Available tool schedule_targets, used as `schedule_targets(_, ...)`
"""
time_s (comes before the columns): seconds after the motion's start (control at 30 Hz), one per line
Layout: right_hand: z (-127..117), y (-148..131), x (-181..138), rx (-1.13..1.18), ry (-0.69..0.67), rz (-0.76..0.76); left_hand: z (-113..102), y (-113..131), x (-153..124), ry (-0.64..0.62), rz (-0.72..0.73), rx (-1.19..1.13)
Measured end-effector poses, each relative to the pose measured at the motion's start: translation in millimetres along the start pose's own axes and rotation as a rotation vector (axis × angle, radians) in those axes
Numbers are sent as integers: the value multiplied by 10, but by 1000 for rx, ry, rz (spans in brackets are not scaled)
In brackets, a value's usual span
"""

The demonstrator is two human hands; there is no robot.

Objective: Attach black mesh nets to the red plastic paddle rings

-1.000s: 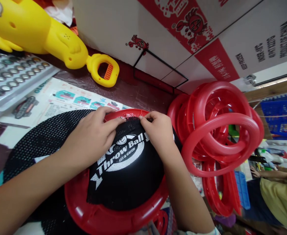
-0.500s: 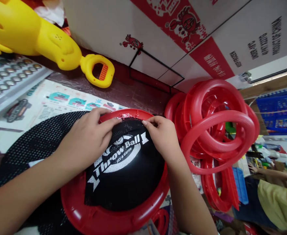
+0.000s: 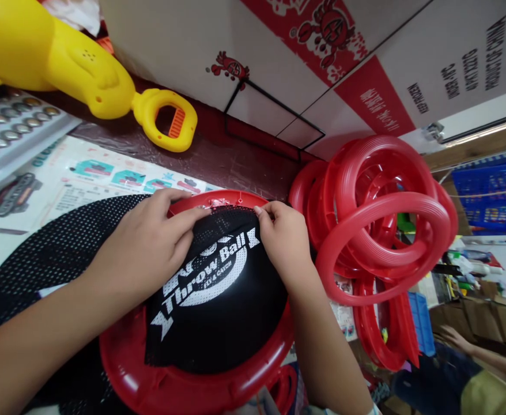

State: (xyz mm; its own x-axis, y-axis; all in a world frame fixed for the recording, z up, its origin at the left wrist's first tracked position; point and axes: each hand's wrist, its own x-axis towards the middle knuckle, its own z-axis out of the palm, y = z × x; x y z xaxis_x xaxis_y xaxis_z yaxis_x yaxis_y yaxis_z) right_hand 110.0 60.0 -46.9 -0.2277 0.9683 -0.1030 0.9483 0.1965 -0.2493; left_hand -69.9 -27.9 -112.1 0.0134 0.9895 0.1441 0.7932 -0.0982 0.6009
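A black mesh fabric disc (image 3: 222, 311) printed "Throw Ball Fly & Catch" lies over a red plastic ring (image 3: 184, 386). At the ring's far rim, my left hand (image 3: 153, 236) presses the fabric's upper edge, its fingers closed along the mesh. My right hand (image 3: 283, 236) pinches the same edge a little to the right, thumb against forefinger. The ring's far rim shows bare beyond the fingertips, with small pegs on it. More black mesh fabric (image 3: 63, 248) lies under my left forearm.
Several red rings (image 3: 382, 219) are piled to the right. A yellow plastic toy (image 3: 106, 80) and a grey tray of round metal pieces (image 3: 11, 132) lie at the upper left. White cartons (image 3: 184, 52) stand behind a black wire frame (image 3: 274, 109). Another person's arm (image 3: 486, 357) shows at the lower right.
Both hands keep hold of the fabric edge with hardly any movement. The view has shifted slightly, and the person at the lower right has moved.
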Motion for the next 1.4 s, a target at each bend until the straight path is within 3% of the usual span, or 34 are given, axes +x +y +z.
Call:
schedule_targets(0.3, 14, -55, 42, -195, -7, -11, 38, -33, -7, 47, 51, 14)
schedule_targets(0.57, -8, -170, 117, -345, -105, -6, 56, -51, -18, 51, 49, 22)
schedule_targets(0.73, -83, -176, 92, -267, -120, -6, 36, -70, -22, 14, 3, 28)
schedule_targets(0.9, -71, -67, -120, 3, -101, 45, -160, -7, 18, -119, -100, 98)
schedule_targets(1.0, 23, -1, -205, 103, -88, 59, -278, 94, 170, -227, -127, 196)
schedule_targets(1.1, 110, 53, -221, 198, -55, 77, -258, 205, 466, -258, -53, 194)
schedule_targets(1.27, 144, 121, -216, 281, 17, 106, -49, 298, 982, -429, 83, 21)
schedule_targets(1.4, 77, 123, -267, 313, 68, 84, -88, 284, 1150, -519, 84, -103)
